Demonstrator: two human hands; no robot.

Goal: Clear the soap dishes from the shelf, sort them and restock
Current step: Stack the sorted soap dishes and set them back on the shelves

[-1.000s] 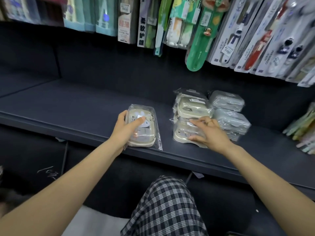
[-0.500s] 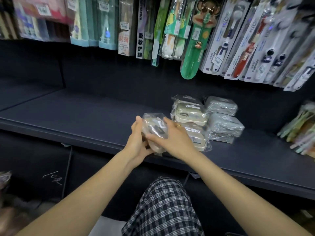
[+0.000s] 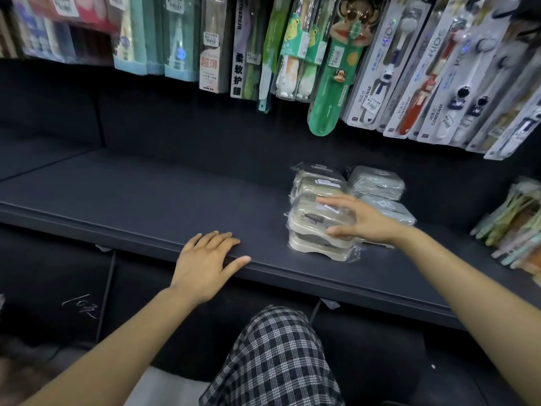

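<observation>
Looking down through the head camera, the only view we have, we find our right hand [image 3: 361, 222] laid over the top beige soap dish [image 3: 314, 219], which sits on a second beige dish [image 3: 314, 244] at the front of the dark shelf [image 3: 146, 200]. The fingers are fairly straight across the wrapped lid and the thumb lies along its near edge; we read this as a loose hold or press and not a firm grip, though we cannot tell how much the thumb bears on it. Our left hand [image 3: 205, 259] holds nothing, resting flat with fingers spread on the shelf's front lip, well apart from the dishes. Behind the front pair stands another beige stack [image 3: 317, 183], and just beside it to the right a stack of grey dishes [image 3: 377, 183]; toothbrush packs [image 3: 371, 71] hang above. With the colours already grouped and stacked, we judge the step in hand to be restocking: seating this dish squarely on its stack. Next we would need to square the slippery wrapped dish with the one below, then let go gently so the stack does not slide.
</observation>
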